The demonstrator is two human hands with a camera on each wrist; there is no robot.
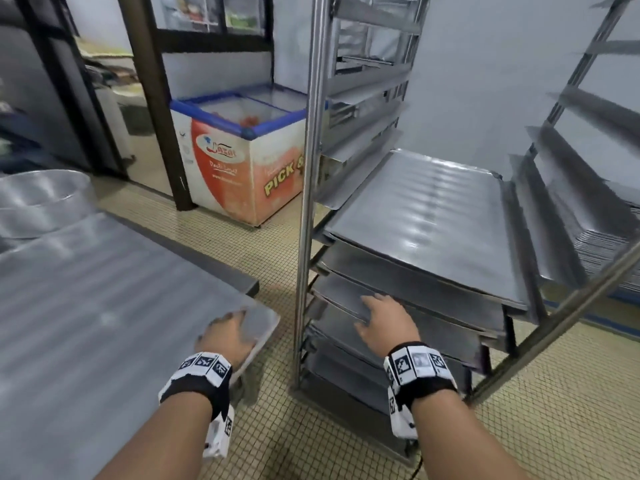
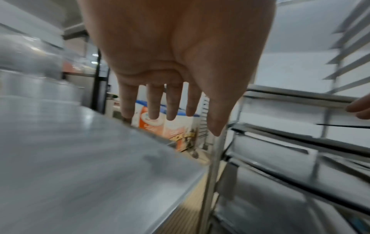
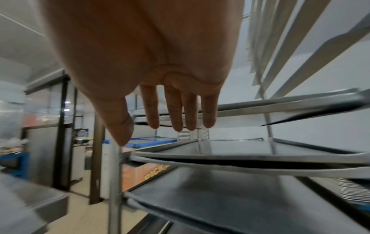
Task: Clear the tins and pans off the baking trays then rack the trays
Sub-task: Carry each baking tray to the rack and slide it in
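A large flat baking tray point(image 1: 121, 289) lies on the steel table point(image 1: 221, 263), its near right corner jutting past the table edge. My left hand point(image 1: 230, 327) hovers over that corner with straight fingers point(image 2: 154, 110); whether it touches is blurred. To the right stands the metal rack point(image 1: 308, 202) with several trays slid in, the top one point(image 1: 433, 220) bare. My right hand point(image 1: 379, 315) is spread flat at the front edge of a lower racked tray point(image 1: 341, 291), fingers point(image 3: 174, 117) straight and holding nothing. More racked trays point(image 3: 220, 190) sit below it.
A round metal pan point(image 1: 38, 199) stands at the table's far left. Behind the rack are an orange and white chest freezer point(image 1: 242, 161) and a dark pillar point(image 1: 152, 98). A stack of trays point(image 1: 602, 251) lies past the rack on the right. Tiled floor point(image 1: 277, 244) separates table and rack.
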